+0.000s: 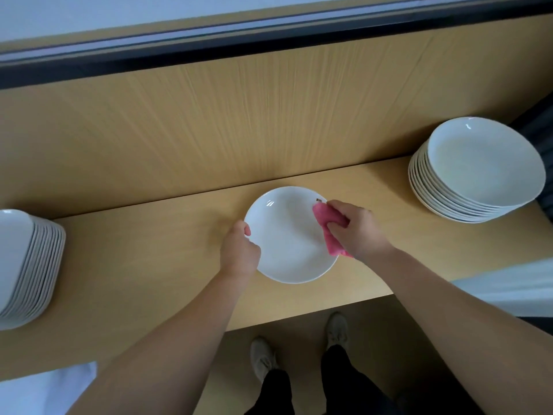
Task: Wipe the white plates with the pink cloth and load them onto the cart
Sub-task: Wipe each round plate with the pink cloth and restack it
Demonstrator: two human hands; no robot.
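Note:
A white plate [287, 235] lies on the wooden counter [149, 250] in the middle of the head view. My left hand [239, 250] grips its left rim, thumb on top. My right hand [356, 229] is closed on a pink cloth [327, 226] and presses it against the plate's right side. A small dark speck sits on the plate's far right rim, just above the cloth. One stack of white plates [475, 172] stands at the right end of the counter, and a second stack [27, 268] stands at the left edge of the view.
A wooden back panel [239, 121] rises behind the counter, with a dark rail above it. My legs and shoes [299, 354] show below the counter's front edge. White cloth edges appear at the lower left and right. No cart is in view.

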